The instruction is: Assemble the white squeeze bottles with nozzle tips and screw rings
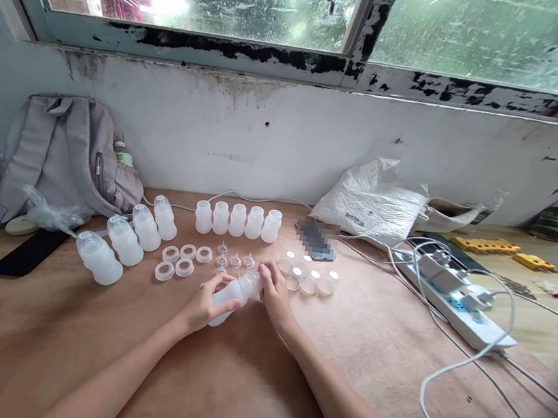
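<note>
Just one head cam, looking forward and down over the worktop (258,371), hands (241,300) close below, window beyond them.

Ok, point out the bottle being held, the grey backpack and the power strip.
bottle (233,292), head view, on its white body between the two hands.
grey backpack (55,152), head view, on its front panel.
power strip (461,308), head view, on its white top face.

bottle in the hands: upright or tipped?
Tipped. The bottle lies slanted, base in the left hand, neck toward the right hand; the row of bottles behind stands upright.
</note>
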Tool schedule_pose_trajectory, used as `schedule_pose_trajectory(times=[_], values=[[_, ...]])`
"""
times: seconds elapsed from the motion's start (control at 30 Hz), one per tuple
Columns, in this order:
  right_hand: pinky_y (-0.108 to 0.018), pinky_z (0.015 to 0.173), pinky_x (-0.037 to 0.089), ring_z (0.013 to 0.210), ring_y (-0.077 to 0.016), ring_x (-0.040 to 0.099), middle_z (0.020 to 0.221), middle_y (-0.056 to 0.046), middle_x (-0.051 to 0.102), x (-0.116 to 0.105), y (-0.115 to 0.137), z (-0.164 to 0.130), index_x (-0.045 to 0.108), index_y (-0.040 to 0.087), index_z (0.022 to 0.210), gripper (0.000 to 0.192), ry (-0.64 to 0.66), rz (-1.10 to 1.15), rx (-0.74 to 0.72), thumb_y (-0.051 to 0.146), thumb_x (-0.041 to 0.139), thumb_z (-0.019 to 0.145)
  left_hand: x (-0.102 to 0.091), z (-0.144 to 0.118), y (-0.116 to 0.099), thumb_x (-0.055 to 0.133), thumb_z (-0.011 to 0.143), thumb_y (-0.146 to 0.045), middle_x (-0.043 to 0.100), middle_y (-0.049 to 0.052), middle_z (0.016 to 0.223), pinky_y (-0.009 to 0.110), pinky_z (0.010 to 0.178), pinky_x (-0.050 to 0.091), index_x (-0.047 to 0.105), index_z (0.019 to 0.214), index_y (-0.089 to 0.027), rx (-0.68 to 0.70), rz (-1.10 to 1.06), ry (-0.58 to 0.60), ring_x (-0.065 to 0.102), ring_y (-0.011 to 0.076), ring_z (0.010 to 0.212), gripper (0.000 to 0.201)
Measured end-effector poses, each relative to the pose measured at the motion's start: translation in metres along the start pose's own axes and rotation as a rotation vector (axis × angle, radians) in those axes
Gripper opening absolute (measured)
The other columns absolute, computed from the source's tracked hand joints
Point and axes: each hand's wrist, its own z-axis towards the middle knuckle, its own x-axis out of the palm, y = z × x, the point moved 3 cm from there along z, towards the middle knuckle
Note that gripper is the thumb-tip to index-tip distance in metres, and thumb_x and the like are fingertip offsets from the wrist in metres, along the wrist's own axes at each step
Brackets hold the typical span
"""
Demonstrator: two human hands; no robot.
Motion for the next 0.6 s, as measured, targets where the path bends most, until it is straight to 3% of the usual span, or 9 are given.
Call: schedule_pose_trajectory(times=[0.17, 0.6], values=[[-0.024, 0.050, 0.034, 0.053, -0.0122, 0.040, 0.057, 0.004, 0.041, 0.007, 0.003, -0.009, 0.042, 0.022, 0.069, 0.024, -0.082, -0.148, -0.111, 0.039, 0.035, 0.085, 0.002, -0.001, 0.000, 0.062, 0.067, -0.039, 0.062, 0.004, 0.083, 0.027, 0.066, 0.043, 0.052, 0.096, -0.016, 0.051, 0.029, -0.011, 0.058, 0.0185, 0.075, 0.038], [-0.025, 0.050, 0.033, 0.051, -0.0139, 0.041, 0.056, 0.004, 0.042, 0.013, 0.000, -0.011, 0.039, 0.024, 0.069, 0.023, -0.115, -0.155, -0.121, 0.039, 0.034, 0.085, 0.003, -0.004, -0.005, 0.058, 0.071, -0.040, 0.063, 0.005, 0.086, 0.025, 0.066, 0.043, 0.051, 0.098, -0.017, 0.127, 0.137, -0.060, 0.059, 0.0184, 0.076, 0.036]])
